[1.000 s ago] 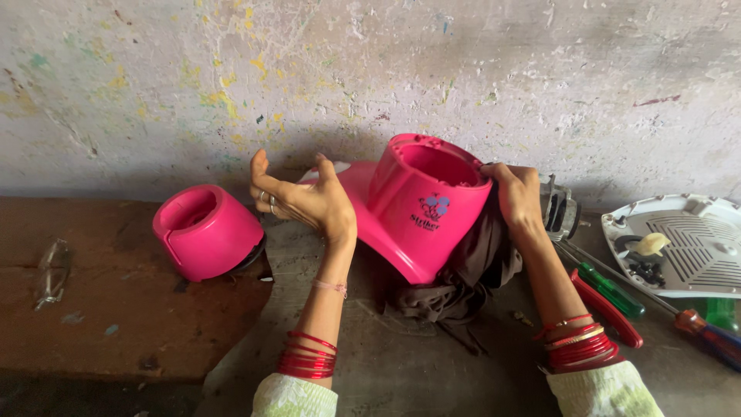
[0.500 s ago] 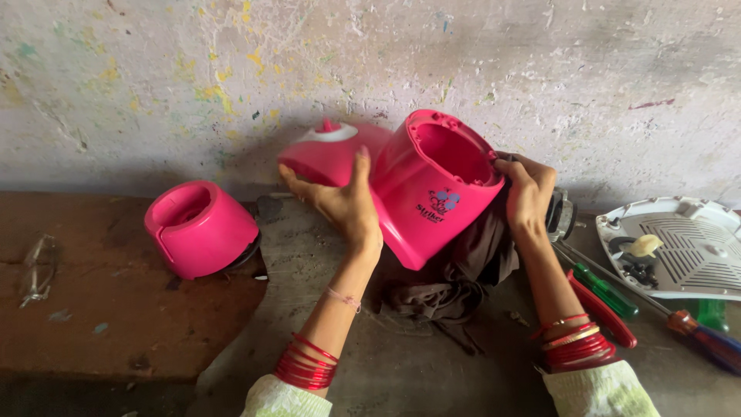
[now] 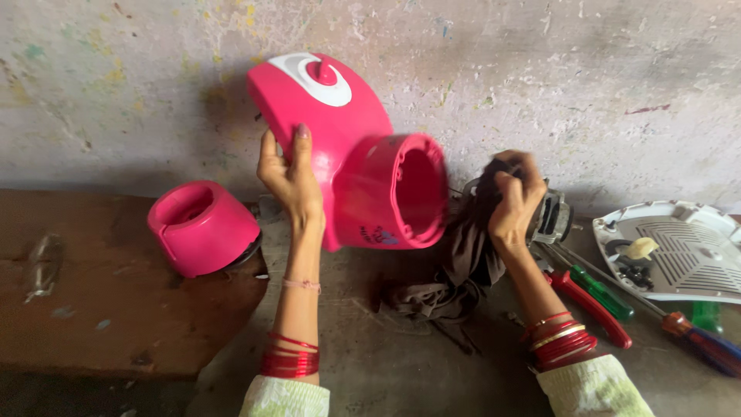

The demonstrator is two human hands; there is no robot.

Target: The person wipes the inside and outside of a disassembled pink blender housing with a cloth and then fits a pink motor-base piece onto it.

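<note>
A glossy pink plastic housing (image 3: 347, 147) with a round opening is gripped by the left hand (image 3: 289, 174); a limp brown cloth (image 3: 455, 270) is clutched in the right hand (image 3: 513, 197) above the rough floor (image 3: 386, 363).

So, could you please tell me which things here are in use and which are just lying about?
In hand:
left hand holds pink housing
right hand grips dark cloth

Lying about:
pink cup-shaped part
white vented base
screwdrivers
red-handled pliers
</note>
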